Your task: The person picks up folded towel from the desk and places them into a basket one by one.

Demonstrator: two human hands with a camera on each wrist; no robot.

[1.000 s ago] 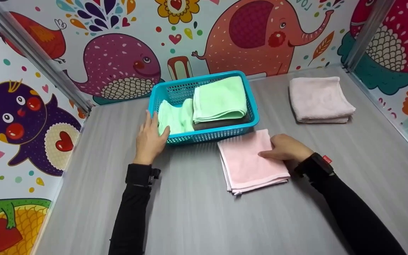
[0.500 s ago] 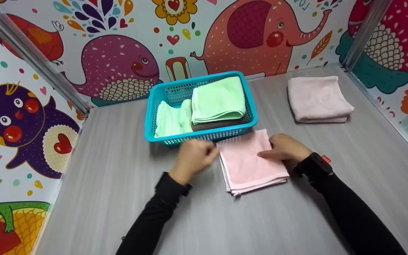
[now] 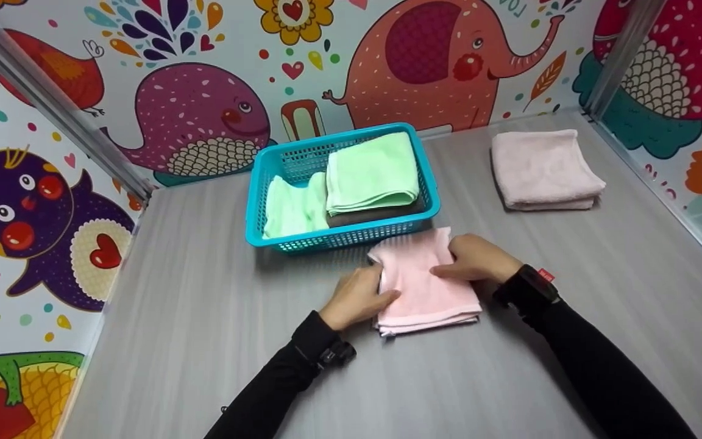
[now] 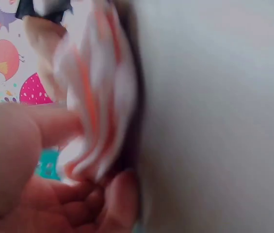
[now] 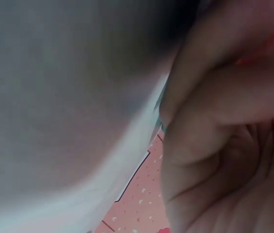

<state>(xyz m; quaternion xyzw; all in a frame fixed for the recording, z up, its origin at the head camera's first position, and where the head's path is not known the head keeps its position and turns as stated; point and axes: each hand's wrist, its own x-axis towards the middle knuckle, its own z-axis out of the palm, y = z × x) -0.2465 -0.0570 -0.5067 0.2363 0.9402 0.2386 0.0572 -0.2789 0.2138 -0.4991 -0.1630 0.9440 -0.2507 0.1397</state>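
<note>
A folded pink towel [image 3: 421, 277] lies in front of the basket in the head view, with a hand at each side. My left hand [image 3: 360, 299] grips its left edge, thumb on top and fingers tucked under. In the left wrist view the layered edge of the pink towel [image 4: 98, 92] sits, blurred, between thumb and fingers. On the opposite side my right hand [image 3: 479, 259] pinches the right edge, its thumb over the top; the fingers beneath are hidden in the head view. The right wrist view shows the curled right hand [image 5: 214, 145] close up.
Just behind stands a turquoise basket [image 3: 351, 233] holding a folded green towel [image 3: 372, 171], a looser green towel [image 3: 296, 207] and a dark brown cloth [image 3: 375, 214]. A folded pale pink towel [image 3: 546, 171] rests at the back right. Patterned walls [image 3: 205, 116] border the grey table [image 3: 174, 305].
My left hand has left the basket's left side, moved right and taken hold of the pink towel's left edge, which now bunches slightly. The right hand keeps its grip on the other edge.
</note>
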